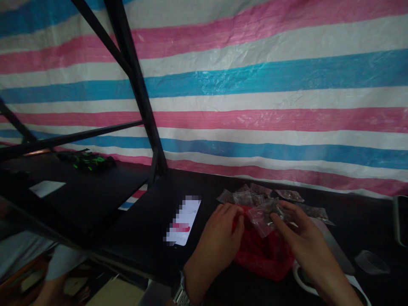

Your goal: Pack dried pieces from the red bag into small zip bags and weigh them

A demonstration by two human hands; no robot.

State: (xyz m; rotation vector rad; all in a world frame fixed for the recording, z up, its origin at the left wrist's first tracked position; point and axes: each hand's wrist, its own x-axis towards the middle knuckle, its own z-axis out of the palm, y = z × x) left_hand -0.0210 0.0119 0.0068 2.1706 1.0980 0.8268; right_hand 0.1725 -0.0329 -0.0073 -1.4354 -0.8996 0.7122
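My right hand (299, 229) pinches a small transparent plastic bag (261, 216) by its filled end; small, dull metallic-looking pieces show inside, too blurred to name. Below it a red plastic bag (264, 257) lies with its mouth spread. The fingers of my left hand (221, 233) are curled over the red bag's left rim and grip it. Just behind the red bag, several similar small bags (248, 196) lie in a loose pile on the black table (140, 238). Another small bag (315, 212) lies partly behind my right hand.
A lit phone (185, 221) lies left of my left hand. Right of my right forearm are a round transparent lid or dish (372, 262) and a flat grey panel (334, 246). A black frame post (140, 93) rises at left. A person's arm (60, 272) shows lower left.
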